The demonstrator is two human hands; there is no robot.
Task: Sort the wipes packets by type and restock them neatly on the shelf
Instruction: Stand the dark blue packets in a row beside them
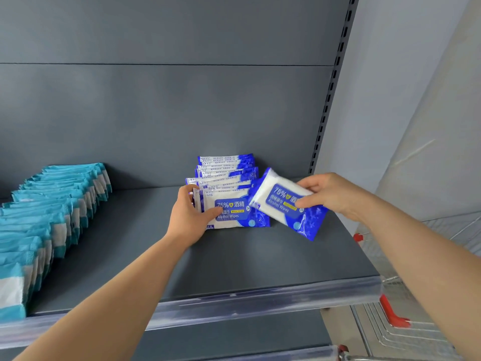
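Two kinds of wipes packets are seen on the grey shelf [260,267]. A row of blue alcohol wipes packets [229,194] is stood upright at the centre, and its near left end is clasped by the left hand [188,217], thumb laid across the front packet. Just beside it, at 3 o'clock, a single alcohol wipes packet [287,204] is pinched, tilted, in the right hand [331,195]. Well apart at 9 o'clock, a long row of teal packets [52,212] is stood. A shopping cart [390,316] is glimpsed at 5 o'clock.
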